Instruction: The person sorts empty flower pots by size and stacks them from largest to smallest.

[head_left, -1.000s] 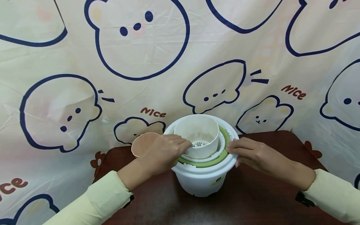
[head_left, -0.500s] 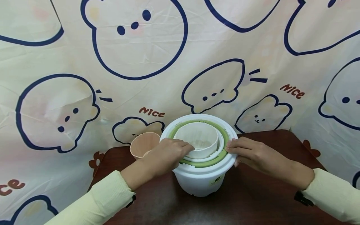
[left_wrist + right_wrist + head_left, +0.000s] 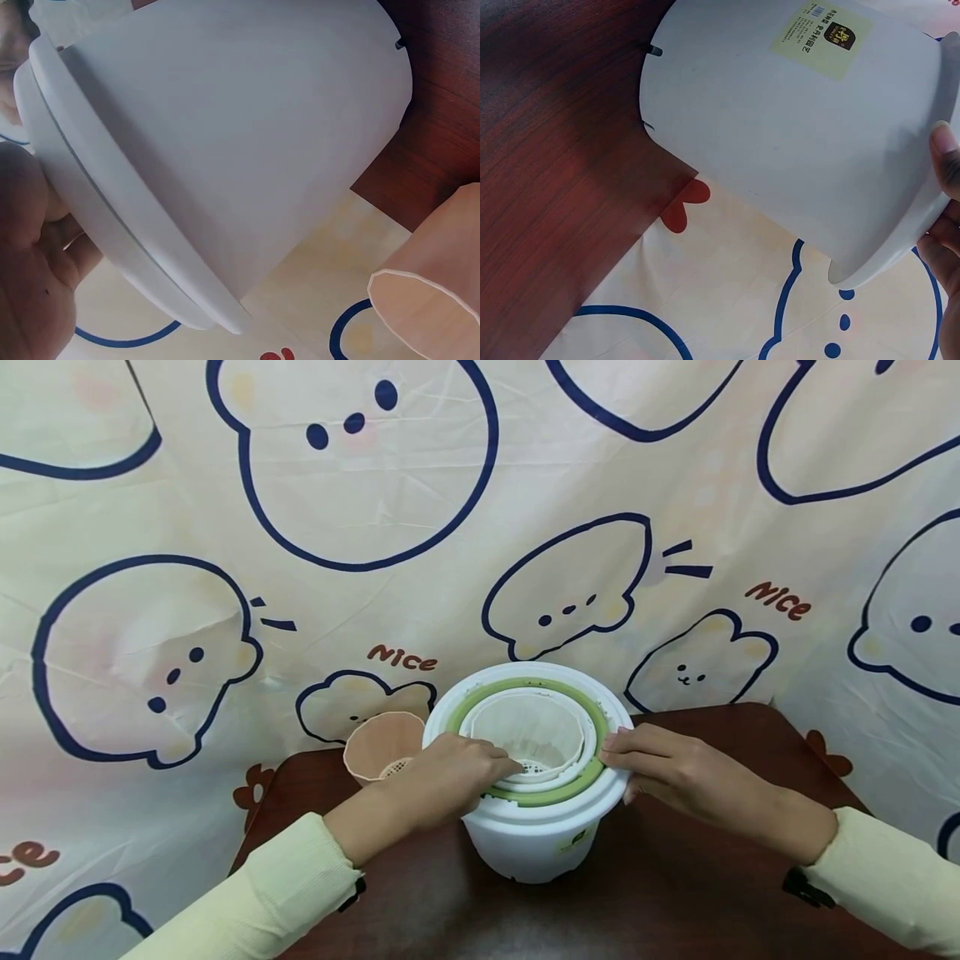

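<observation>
Flowerpots stand nested on the table. The outermost is a large white flowerpot (image 3: pixel 531 852), with a green-rimmed flowerpot (image 3: pixel 540 797) and a white rim inside it. Innermost sits a small off-white flowerpot (image 3: pixel 525 727) with a perforated base. Reaching over the stack's left side, my left hand (image 3: pixel 461 774) pinches the small pot's near-left rim; its fingertips are partly hidden inside. My right hand (image 3: pixel 675 764) grips the large pot's rim on the right, fingers on top and thumb below, as the right wrist view shows.
A peach-coloured flowerpot (image 3: pixel 382 745) with a perforated base stands close to the stack, behind my left hand. The dark wooden table (image 3: pixel 675 877) reaches back to a cartoon-printed cloth (image 3: pixel 420 510) hanging behind and at the sides. A label (image 3: pixel 821 37) is on the large pot.
The small off-white flowerpot has gone down into the stack, its rim now about level with the others. My left hand moved down slightly with it. My right hand stayed on the rim.
</observation>
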### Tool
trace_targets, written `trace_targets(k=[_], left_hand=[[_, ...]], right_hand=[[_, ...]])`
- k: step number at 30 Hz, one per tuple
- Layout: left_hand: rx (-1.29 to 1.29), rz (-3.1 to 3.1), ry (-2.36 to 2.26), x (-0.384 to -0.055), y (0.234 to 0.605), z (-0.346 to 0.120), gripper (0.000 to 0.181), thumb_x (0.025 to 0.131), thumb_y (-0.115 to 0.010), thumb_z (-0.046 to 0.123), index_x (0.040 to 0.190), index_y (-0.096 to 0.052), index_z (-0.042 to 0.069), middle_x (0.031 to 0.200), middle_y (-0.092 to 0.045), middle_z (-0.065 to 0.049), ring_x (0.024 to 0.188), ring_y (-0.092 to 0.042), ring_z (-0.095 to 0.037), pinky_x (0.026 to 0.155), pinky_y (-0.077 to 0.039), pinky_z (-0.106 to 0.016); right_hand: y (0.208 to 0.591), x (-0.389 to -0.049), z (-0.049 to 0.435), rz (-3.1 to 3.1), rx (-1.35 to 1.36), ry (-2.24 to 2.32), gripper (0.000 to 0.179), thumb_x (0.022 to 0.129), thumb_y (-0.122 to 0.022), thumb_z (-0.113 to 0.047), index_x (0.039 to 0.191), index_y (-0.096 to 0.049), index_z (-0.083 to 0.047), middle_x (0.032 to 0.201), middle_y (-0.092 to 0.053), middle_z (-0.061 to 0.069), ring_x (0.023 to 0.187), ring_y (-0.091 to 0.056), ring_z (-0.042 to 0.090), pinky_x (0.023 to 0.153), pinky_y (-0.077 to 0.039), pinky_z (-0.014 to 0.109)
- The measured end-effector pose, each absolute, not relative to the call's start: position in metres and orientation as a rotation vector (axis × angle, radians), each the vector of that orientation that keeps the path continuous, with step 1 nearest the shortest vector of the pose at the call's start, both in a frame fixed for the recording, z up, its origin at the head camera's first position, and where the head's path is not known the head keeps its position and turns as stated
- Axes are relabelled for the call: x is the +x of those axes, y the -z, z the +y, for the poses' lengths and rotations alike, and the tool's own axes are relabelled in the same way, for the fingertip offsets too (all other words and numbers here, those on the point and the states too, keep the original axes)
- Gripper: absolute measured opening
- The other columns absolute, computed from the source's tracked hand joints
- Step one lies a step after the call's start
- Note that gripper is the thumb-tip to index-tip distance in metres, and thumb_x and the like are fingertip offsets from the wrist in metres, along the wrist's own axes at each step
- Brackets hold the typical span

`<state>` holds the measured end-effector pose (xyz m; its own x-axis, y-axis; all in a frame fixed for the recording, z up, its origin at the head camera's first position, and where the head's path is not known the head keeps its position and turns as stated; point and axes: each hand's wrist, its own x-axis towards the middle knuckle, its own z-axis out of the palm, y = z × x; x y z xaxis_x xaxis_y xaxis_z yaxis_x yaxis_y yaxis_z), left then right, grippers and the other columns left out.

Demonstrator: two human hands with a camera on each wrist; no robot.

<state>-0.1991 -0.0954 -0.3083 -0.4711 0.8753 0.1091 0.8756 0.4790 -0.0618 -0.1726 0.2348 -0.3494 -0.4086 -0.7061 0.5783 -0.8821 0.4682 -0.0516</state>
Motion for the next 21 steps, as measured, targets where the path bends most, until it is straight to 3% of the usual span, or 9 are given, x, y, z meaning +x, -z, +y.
trace_targets(k=[9,13,18,21], left_hand=[[-1.568,-2.770,0.053,-0.2019,0.3014,-0.0951,0.063,0.085,-0.062,-0.013,0.135,-0.069,0.023,0.124,-0.075,0.004,0.103,-0.072,-0.010,0.076,-0.057,-0.026],[-1.584,-2.815,0.095,-0.2050,0.2987,-0.0958,0.064,0.085,-0.060,-0.013,0.134,-0.070,0.027,0.124,-0.074,0.008,0.107,-0.069,-0.005,0.083,-0.057,-0.028],[-1.558,-2.855,0.164,-0.2075,0.2982,-0.0946,0.070,0.082,-0.057,-0.015,0.131,-0.071,0.033,0.123,-0.073,0.014,0.096,-0.064,0.000,0.078,-0.053,-0.024],[-1.542,-2.881,0.179,-0.2083,0.2986,-0.0938,0.069,0.083,-0.057,-0.015,0.131,-0.071,0.033,0.124,-0.073,0.014,0.097,-0.064,0.000,0.079,-0.052,-0.024]], right_hand=[[0.3488,-0.1718,0.2352,-2.237,1.313,-0.473,0.044,0.098,-0.056,-0.039,0.127,-0.072,-0.011,0.128,-0.069,0.003,0.117,-0.067,0.022,0.107,-0.041,0.007],[0.3485,-0.1717,0.2346,-2.245,1.311,-0.472,0.043,0.098,-0.058,-0.039,0.127,-0.072,-0.012,0.128,-0.069,0.003,0.117,-0.067,0.022,0.107,-0.042,0.007],[0.3487,-0.1721,0.2352,-2.240,1.314,-0.472,0.043,0.098,-0.056,-0.039,0.127,-0.072,-0.011,0.128,-0.069,0.003,0.117,-0.067,0.022,0.107,-0.041,0.007],[0.3489,-0.1722,0.2358,-2.236,1.314,-0.472,0.043,0.098,-0.056,-0.039,0.127,-0.072,-0.011,0.128,-0.069,0.003,0.117,-0.067,0.022,0.107,-0.041,0.007]])
